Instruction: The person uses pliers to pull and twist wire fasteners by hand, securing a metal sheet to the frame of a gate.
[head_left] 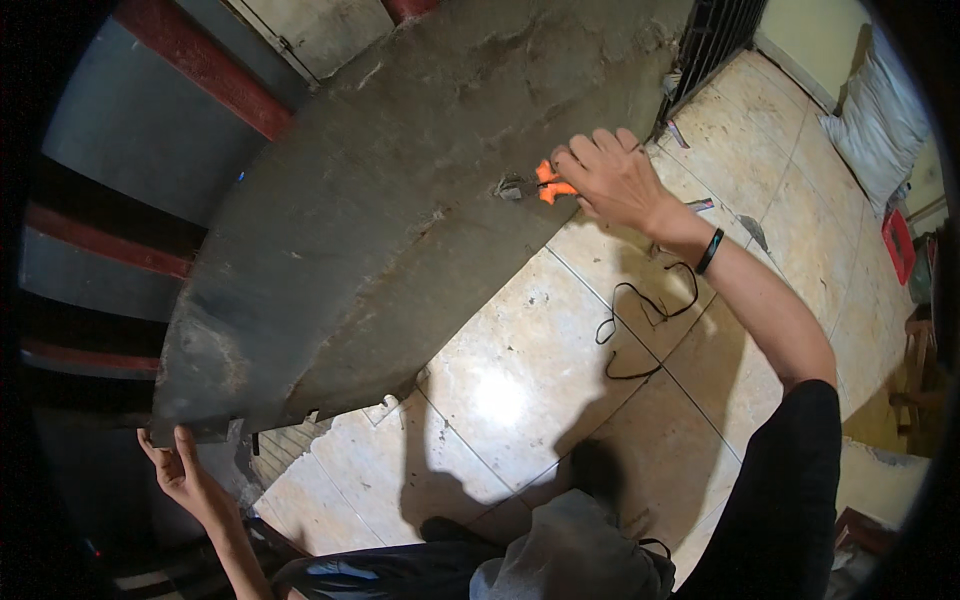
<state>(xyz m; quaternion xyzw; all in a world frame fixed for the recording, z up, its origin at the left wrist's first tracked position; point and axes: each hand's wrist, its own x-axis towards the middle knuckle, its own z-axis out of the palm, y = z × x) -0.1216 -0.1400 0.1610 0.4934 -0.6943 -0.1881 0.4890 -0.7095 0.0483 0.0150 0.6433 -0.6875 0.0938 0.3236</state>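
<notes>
A large, worn, dark grey sheet or panel slants across the middle and upper left. My left hand pinches its near-left corner, thumb on the upper side and fingers at the edge. Over the panel's right part, my right hand is closed round orange-handled pliers. The pliers' jaws point left and reach a small, ragged grey bit on the panel's surface. I cannot tell whether the jaws grip it. A roughened, lighter line runs along the panel below the pliers.
Red bars stand behind the panel at left. A thin black cord lies on the tiled floor. Far right are a white sack and a red object. A black grille borders the panel's far right.
</notes>
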